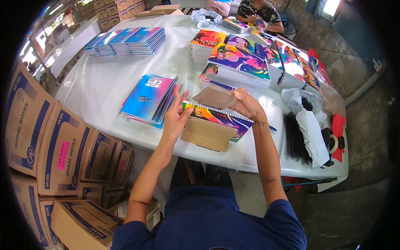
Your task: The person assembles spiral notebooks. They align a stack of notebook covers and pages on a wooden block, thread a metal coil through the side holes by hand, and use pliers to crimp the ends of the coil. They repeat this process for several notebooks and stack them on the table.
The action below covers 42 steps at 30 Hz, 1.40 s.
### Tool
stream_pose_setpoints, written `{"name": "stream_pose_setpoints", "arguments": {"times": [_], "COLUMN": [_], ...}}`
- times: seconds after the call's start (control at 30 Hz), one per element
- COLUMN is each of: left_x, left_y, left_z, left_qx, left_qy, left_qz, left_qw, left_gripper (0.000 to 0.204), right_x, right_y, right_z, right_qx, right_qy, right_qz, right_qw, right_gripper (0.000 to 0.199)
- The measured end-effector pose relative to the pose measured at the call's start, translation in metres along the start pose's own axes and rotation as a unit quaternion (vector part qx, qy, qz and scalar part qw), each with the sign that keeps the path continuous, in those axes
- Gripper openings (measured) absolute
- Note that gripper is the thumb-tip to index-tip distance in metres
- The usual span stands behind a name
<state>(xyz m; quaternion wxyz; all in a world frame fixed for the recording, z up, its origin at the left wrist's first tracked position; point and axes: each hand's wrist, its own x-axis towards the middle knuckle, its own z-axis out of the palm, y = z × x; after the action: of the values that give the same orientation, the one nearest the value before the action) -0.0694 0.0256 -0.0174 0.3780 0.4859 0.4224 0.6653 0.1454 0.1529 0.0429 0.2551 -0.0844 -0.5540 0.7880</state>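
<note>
My left hand (178,116) is closed on the left end of a colourful notebook (225,118), thumb on its near side. The notebook is held edge-up over the table's near edge, and a dark spiral coil (260,123) sticks out past its right end. Below the cover hangs a brown board (208,134). My right hand (248,105) pinches a second brown board piece (214,96) behind the notebook's bound edge; its lower fingers are partly hidden. Left of my left hand lies a small stack of blue-and-pink spiral notebooks (148,98).
Tall piles of colourful notebooks (239,62) stand beyond my hands. Blue notebook stacks (141,37) sit far left. Loose black coils (295,139) and a tape roll (333,143) lie right. Cartons (62,154) line the left. A co-worker (260,16) handles a notebook across the table.
</note>
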Motion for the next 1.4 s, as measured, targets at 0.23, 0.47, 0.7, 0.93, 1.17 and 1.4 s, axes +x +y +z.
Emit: {"name": "stream_pose_setpoints", "arguments": {"times": [0.23, 0.47, 0.7, 0.93, 1.17, 1.4], "left_x": [0.008, 0.042, 0.046, -0.028, -0.036, -0.036], "left_y": [-0.002, 0.023, 0.153, 0.055, 0.023, 0.022], "left_z": [-0.015, -0.015, -0.011, 0.043, 0.060, 0.066], "left_qx": [-0.001, 0.055, 0.010, 0.477, 0.611, 0.617], "left_qy": [-0.072, -0.316, -0.148, -0.189, -0.108, -0.086], "left_qz": [-0.034, -0.072, -0.009, 0.212, 0.265, 0.273], "left_qw": [0.997, 0.944, 0.989, 0.832, 0.738, 0.733], "left_gripper": [0.076, 0.066, 0.046, 0.053, 0.055, 0.063], "right_x": [0.006, -0.028, -0.141, -0.183, -0.151, -0.130], "right_y": [-0.001, 0.047, 0.049, 0.078, 0.065, 0.059], "right_z": [0.002, -0.045, -0.063, -0.065, 0.053, 0.109], "right_qx": [-0.368, -0.610, -0.782, -0.826, -0.638, -0.663], "right_qy": [0.017, 0.028, 0.293, 0.344, 0.347, 0.290], "right_qz": [0.043, -0.050, 0.042, 0.063, -0.060, -0.080], "right_qw": [0.929, 0.790, 0.549, 0.442, 0.685, 0.685], "right_gripper": [0.044, 0.033, 0.061, 0.045, 0.031, 0.041]}}
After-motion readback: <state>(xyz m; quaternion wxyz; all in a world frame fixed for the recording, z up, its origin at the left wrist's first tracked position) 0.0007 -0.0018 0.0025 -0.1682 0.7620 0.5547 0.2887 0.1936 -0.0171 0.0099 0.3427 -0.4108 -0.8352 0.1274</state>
